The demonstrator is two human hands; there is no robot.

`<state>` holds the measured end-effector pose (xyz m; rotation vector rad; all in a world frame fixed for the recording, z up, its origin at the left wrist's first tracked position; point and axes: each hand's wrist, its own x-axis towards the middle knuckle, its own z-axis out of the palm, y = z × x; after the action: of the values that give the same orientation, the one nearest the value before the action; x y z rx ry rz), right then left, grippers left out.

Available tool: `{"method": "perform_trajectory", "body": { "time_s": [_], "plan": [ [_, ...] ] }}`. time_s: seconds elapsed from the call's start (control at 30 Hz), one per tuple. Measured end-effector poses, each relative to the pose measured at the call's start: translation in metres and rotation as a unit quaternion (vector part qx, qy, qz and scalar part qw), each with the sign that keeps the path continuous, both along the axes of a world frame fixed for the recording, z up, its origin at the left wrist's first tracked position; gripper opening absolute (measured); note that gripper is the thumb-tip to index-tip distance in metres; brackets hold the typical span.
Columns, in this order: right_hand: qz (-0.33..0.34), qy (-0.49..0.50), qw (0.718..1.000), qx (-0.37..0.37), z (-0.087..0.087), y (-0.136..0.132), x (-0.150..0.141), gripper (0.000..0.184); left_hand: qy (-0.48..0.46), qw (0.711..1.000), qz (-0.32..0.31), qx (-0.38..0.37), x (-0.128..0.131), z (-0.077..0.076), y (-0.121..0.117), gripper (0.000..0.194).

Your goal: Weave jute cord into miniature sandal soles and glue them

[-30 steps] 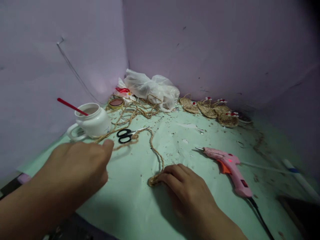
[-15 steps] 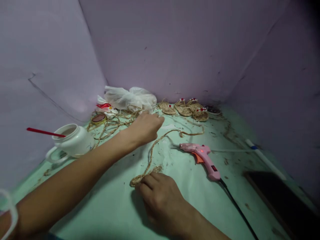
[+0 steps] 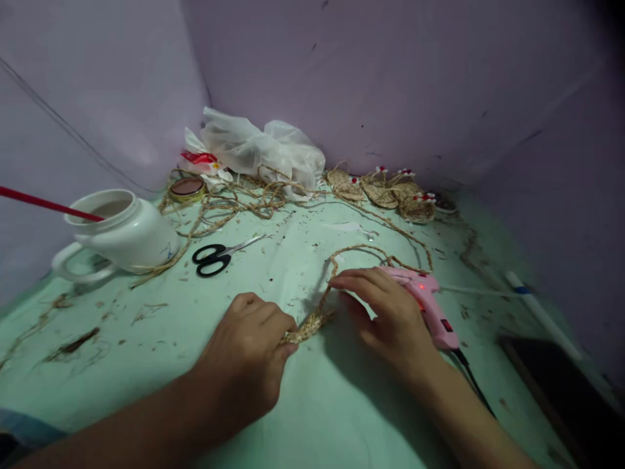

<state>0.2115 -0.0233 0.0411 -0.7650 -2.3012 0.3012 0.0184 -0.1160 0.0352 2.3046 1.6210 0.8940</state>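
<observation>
A small coiled piece of twine [image 3: 310, 327] is pinched between the fingertips and thumb of my left hand [image 3: 251, 348], low over the table at the centre. My left fingers hide its left end. From the coil a strand of twine [image 3: 359, 248] runs up, bends right and loops toward the back. My right hand [image 3: 390, 312] is just right of the coil, fingers stretched out and apart, fingertips close to the strand; I cannot tell whether they touch it. Behind that hand lies a pink glue gun [image 3: 436, 312] with a lit red light, its front partly hidden.
Black-handled scissors [image 3: 217, 256] lie left of centre, near a white mug [image 3: 139, 238] holding a red stick. Loose twine [image 3: 229, 208], a plastic bag [image 3: 263, 150] and several woven pieces with beads [image 3: 381, 193] line the back. A dark flat object [image 3: 556, 391] lies right.
My left hand has come back from the far twine and now grips the coil. My right hand has let go of it and moved right, in front of the glue gun. Scissors have come into sight.
</observation>
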Motion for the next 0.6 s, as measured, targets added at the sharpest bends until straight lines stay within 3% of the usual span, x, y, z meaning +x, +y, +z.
{"method": "perform_trajectory", "body": {
  "time_s": [0.13, 0.27, 0.43, 0.6],
  "plan": [
    [0.024, -0.058, 0.998, -0.004, -0.006, 0.001, -0.002, 0.037, -0.007, 1.000, 0.012, -0.020, -0.011, -0.005, 0.004, 0.020],
    [0.040, -0.129, 0.991, 0.013, -0.010, 0.008, -0.004, 0.044, 0.000, 0.999, 0.032, 0.009, -0.010, 0.002, 0.002, 0.018],
    [0.074, -0.161, 0.984, 0.032, -0.012, 0.018, -0.009, 0.032, 0.044, 0.998, -0.030, 0.042, -0.001, 0.002, -0.002, 0.015],
    [0.071, -0.151, 0.985, 0.041, -0.006, 0.018, -0.009, 0.018, 0.044, 0.998, -0.002, 0.053, -0.006, -0.008, -0.001, 0.022]
  ]
}}
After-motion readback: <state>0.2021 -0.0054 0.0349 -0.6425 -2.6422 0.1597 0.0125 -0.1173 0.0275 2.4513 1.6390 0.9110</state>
